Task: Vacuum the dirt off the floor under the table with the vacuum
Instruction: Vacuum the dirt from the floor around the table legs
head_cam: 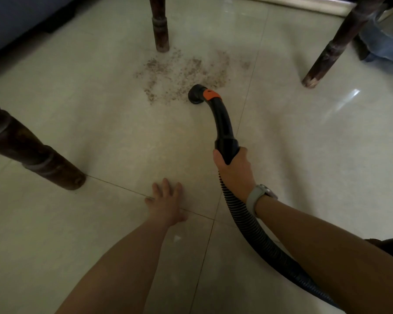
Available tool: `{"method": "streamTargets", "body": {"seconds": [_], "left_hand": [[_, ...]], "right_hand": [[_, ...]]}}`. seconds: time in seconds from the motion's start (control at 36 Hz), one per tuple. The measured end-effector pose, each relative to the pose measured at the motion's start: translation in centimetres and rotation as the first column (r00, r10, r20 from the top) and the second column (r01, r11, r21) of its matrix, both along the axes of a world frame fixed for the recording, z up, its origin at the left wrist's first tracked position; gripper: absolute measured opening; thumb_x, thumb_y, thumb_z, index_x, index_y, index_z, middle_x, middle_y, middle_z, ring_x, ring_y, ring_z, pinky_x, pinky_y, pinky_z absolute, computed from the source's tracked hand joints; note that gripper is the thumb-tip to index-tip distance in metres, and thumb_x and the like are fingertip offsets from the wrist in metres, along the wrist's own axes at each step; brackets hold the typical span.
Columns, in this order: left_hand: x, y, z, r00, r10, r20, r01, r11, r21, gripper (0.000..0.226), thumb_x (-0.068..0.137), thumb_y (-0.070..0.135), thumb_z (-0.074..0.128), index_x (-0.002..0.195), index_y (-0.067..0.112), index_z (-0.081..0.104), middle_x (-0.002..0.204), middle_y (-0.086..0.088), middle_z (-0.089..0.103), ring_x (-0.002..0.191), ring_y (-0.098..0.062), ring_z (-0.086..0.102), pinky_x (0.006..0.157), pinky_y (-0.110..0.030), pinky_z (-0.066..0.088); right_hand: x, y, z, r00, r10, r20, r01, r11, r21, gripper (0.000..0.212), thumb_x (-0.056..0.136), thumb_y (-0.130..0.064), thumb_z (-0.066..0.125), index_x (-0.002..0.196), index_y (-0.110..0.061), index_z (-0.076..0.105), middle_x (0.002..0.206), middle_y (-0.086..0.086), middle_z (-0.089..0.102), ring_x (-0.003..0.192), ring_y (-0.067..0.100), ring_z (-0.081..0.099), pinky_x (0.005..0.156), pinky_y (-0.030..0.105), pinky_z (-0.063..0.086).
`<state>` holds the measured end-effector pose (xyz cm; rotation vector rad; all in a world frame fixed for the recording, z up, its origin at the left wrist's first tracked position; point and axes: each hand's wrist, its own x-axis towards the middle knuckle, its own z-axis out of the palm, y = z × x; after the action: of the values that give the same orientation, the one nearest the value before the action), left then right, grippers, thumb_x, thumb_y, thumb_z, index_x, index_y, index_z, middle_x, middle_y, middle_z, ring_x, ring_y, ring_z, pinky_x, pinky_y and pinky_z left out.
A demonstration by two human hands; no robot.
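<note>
**Vacuum nozzle at the edge of the dirt under the table**

The vacuum's curved black wand (222,123) ends in a round black nozzle (196,94) with an orange collar (210,94) just behind it. The nozzle sits low over the pale tiled floor (304,155), at the near right edge of the dirt (179,73), a scatter of brown crumbs and dust spread thinly across the tile. A ribbed black hose (247,227) runs back from the wand, passing under the right forearm toward the lower right corner.

The right hand (233,165) grasps the wand at its thick lower end, fingers wrapped around it and thumb on the near side; a watch with a light grey band (256,198) is on that wrist. The left hand (167,200) is released, fingers spread flat and pressing on the floor, across a tile joint, well apart from the dirt.

Three dark wooden table legs stand around the patch: the far leg (160,26) touches the dirt's upper edge, with crumbs right at its foot; the right leg (331,48) stands well off to the right; the left leg (32,152) stands near, on the left. A dark blue piece of furniture (21,17) fills the upper left corner, and a bluish, blurred object (381,41) sits behind the right leg
</note>
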<state>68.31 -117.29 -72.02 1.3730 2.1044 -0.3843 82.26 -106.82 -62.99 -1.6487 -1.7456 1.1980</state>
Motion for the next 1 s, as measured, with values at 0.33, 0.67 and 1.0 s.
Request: {"method": "streamTargets", "body": {"seconds": [0.33,0.67,1.0], "left_hand": [[0.0,0.0,0.0,1.000,0.002,0.013,-0.002,1.000,-0.006,0.101,0.082,0.052,0.065,0.151,0.028,-0.006,0.158,-0.011,-0.018,0.143,-0.043,-0.011,0.110,-0.061,0.021],[-0.3,-0.2,-0.2,1.000,-0.006,0.014,0.006,1.000,0.009,0.101,0.081,0.054,0.065,0.151,0.029,-0.004,0.158,-0.010,-0.018,0.144,-0.042,-0.012,0.110,-0.060,0.020],[-4.1,-0.3,1.1,0.988,-0.152,0.016,0.152,0.988,0.020,0.093,0.080,0.043,0.070,0.150,0.029,0.010,0.158,-0.006,0.000,0.146,-0.032,0.003,0.109,-0.051,0.034]], "right_hand": [[-0.9,-1.5,-0.3,0.997,0.079,0.006,-0.079,0.997,-0.025,0.043,0.092,-0.038,0.057,0.118,-0.012,0.036,0.076,-0.003,0.054,0.057,0.011,0.053,0.045,0.020,0.041],[-0.5,0.3,1.0,0.998,0.054,0.026,-0.055,0.996,0.067,0.047,0.092,-0.040,0.056,0.124,-0.010,0.039,0.078,-0.008,0.051,0.061,0.007,0.051,0.048,0.020,0.039],[-2.1,-0.5,0.1,0.998,0.064,-0.008,-0.065,0.994,-0.086,0.048,0.090,-0.049,0.053,0.112,-0.008,0.047,0.085,0.005,0.060,0.073,0.026,0.064,0.064,0.037,0.056]]}}
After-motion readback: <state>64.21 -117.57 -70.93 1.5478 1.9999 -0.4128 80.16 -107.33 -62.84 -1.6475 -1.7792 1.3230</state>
